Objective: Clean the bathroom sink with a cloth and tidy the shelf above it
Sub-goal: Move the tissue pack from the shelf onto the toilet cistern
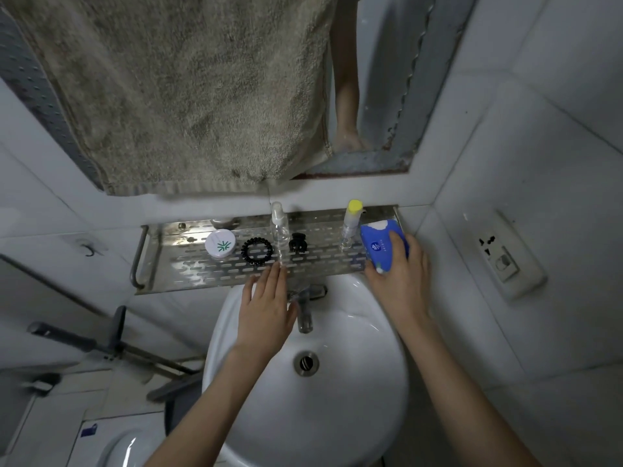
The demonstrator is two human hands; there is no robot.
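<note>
Tidying seems in progress: the right hand [401, 284] grips a blue tissue pack [377, 244] at the 3 o'clock end of the shelf [188, 267]. The left hand [266, 308] is open, fingertips on the shelf's front edge. The sink [354, 399], at 6 o'clock, looks clean, but I cannot tell if it was wiped.

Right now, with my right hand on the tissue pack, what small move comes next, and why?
Probably nudge the tissue pack back toward the wall, then let go: the right hand grips it on the shelf at its front right corner, beside the yellow-capped bottle. The left hand rests flat nearby.
</note>
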